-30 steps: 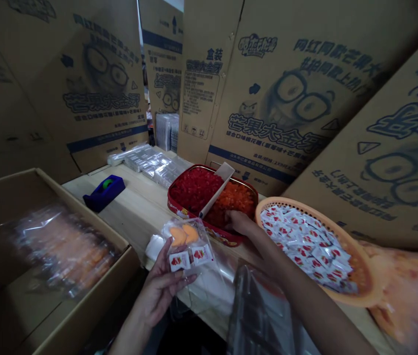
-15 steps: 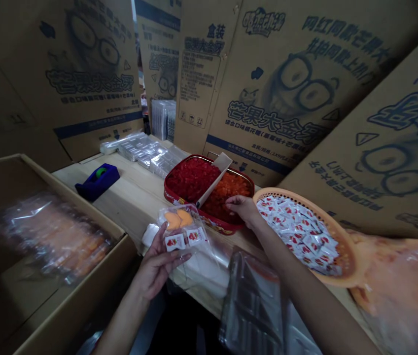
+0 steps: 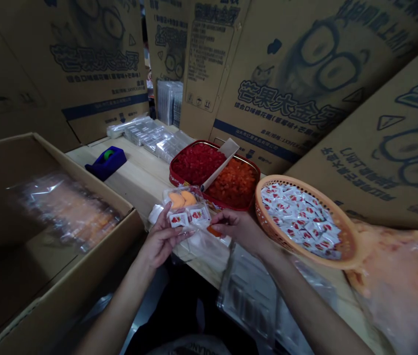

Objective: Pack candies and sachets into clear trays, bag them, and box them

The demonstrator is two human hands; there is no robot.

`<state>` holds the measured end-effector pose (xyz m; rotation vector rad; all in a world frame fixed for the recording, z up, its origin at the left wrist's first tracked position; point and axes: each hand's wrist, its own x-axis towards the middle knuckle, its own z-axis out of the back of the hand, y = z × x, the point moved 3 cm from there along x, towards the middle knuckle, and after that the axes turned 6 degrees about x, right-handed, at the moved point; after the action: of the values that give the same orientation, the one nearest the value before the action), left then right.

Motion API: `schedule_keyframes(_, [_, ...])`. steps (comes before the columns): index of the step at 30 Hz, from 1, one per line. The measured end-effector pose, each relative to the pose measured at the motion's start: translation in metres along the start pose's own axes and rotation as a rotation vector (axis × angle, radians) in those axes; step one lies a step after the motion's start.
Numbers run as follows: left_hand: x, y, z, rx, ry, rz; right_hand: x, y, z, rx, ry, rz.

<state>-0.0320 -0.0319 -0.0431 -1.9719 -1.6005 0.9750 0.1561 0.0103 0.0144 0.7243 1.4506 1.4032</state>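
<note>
My left hand [image 3: 160, 242] is closed on the near left edge of a clear plastic tray [image 3: 205, 203]. In the tray lie orange pieces [image 3: 183, 198] at the far side and two white printed sachets [image 3: 198, 215] nearer me. Between the thumb and fingers of my right hand [image 3: 244, 231] is a small orange packet [image 3: 214, 230], just right of the tray; its exact kind is unclear. Behind both hands stands a red tin [image 3: 174, 181], heaped with red packets [image 3: 198, 161] on the left and orange packets [image 3: 235, 183] on the right, parted by a pale strip [image 3: 221, 163].
An orange basket [image 3: 349, 241] of white sachets stands at the right, beside a bag of orange pieces [image 3: 390, 261]. Empty clear trays [image 3: 248, 288] lie at the near edge. A blue tape dispenser [image 3: 106, 163] and an open carton [image 3: 133, 217] are left; printed cartons [image 3: 286, 93] wall the back.
My right hand has come from the tin's orange side toward the tray, an orange packet now showing in its fingers. My left hand still holds the tray. The view has shifted slightly.
</note>
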Motion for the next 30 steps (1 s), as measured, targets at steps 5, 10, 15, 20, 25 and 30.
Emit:
schedule_keyframes(5, [-0.003, 0.0, -0.001, -0.005, -0.01, 0.009, -0.005, -0.001, -0.004, 0.027, -0.009, 0.008])
schedule_keyframes(10, [-0.004, 0.001, 0.001, -0.001, 0.01, -0.001, -0.01, 0.001, -0.002, 0.126, -0.056, -0.011])
schedule_keyframes(15, [-0.004, 0.003, 0.002, -0.017, 0.001, 0.006, -0.012, -0.001, -0.006, 0.147, -0.076, -0.026])
schedule_keyframes(20, [-0.006, 0.002, -0.001, -0.02, 0.013, 0.005, -0.011, -0.004, -0.01, 0.188, -0.109, -0.033])
schedule_keyframes(25, [-0.008, 0.002, -0.004, -0.006, 0.004, 0.012, -0.011, -0.005, -0.007, 0.325, -0.155, -0.034])
schedule_keyframes(30, [-0.01, 0.002, -0.005, 0.004, 0.02, -0.012, -0.018, 0.005, -0.017, 0.285, -0.071, 0.006])
